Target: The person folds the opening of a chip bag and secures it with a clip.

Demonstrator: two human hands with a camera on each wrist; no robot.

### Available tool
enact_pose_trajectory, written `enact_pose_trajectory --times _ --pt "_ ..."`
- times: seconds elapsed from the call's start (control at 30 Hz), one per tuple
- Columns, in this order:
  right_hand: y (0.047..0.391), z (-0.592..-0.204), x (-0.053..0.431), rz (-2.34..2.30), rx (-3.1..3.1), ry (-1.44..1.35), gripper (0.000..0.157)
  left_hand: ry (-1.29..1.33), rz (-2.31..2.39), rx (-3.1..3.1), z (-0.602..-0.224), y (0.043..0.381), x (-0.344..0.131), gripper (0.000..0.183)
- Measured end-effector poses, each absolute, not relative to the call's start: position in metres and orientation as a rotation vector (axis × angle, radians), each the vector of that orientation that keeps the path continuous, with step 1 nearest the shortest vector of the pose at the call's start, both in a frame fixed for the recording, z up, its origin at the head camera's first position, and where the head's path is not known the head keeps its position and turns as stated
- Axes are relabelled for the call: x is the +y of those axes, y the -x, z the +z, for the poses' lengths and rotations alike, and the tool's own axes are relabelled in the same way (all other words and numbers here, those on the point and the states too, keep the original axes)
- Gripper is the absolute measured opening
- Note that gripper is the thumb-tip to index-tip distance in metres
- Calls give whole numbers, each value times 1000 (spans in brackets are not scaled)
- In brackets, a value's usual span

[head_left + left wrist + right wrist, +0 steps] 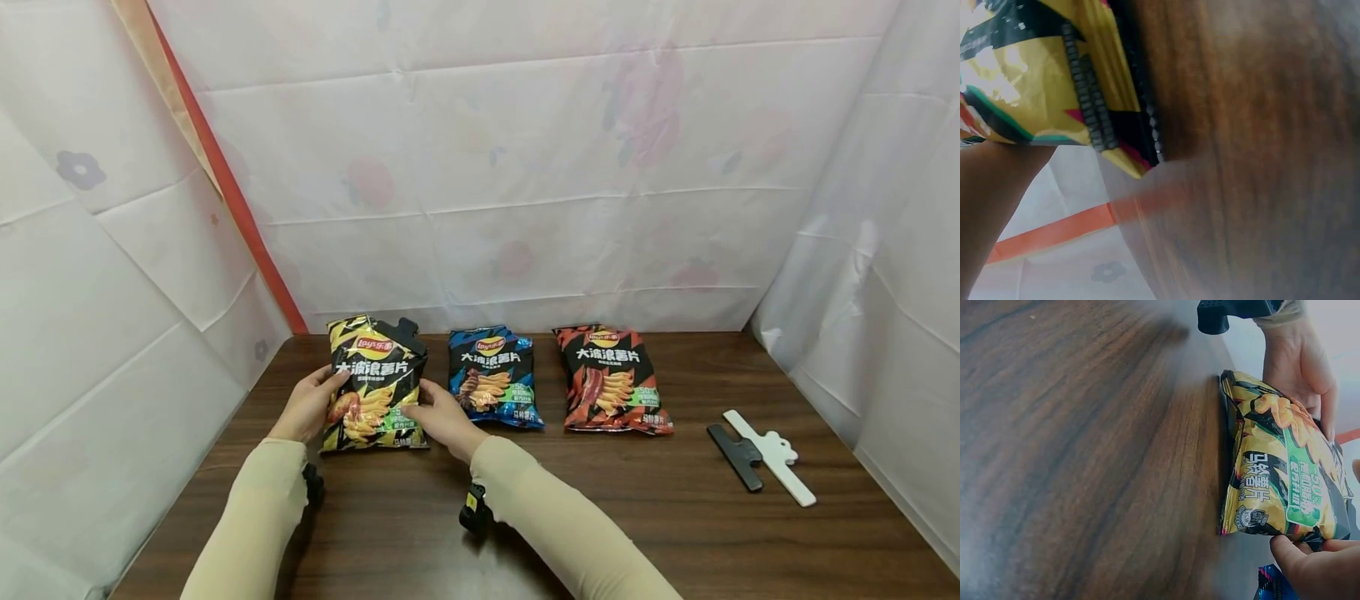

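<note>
A yellow and black bag of potato chips (pixel 375 392) is held between both hands towards the left of the table, its bottom edge right at the wood. My left hand (pixel 306 408) grips its left side, thumb on the front and the other fingers hidden behind. On the opposite side, my right hand (pixel 450 419) holds it near the lower right, thumb in front. A black bag clip (pixel 403 333) sits across the bag's top right corner. The right wrist view shows the bag (pixel 1285 469) from below, a hand on either side.
A blue bag of chips (pixel 491 379) lies just right of the right hand, and a red one (pixel 611 383) farther right. At the table's right lie a black clip (pixel 737 458) and a white clip (pixel 772 458), overlapping. White patterned sheets (pixel 480 167) enclose the table.
</note>
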State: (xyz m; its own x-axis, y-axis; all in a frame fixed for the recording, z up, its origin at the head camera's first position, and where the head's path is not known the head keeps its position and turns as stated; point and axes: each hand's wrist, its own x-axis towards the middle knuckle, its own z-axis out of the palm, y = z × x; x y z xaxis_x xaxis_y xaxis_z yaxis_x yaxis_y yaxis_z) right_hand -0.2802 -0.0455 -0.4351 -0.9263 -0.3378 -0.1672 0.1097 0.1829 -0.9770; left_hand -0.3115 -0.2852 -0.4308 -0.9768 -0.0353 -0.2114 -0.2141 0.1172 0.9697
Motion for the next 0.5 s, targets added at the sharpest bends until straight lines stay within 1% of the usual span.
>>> enact_pose_trajectory --times 0.33,0.5 --pt "286 -431 -49 -1808 2087 187 70 333 1928 2287 -432 324 -282 76" --pt "287 -430 -48 -1842 2059 201 67 364 1913 2321 -435 329 -282 74"
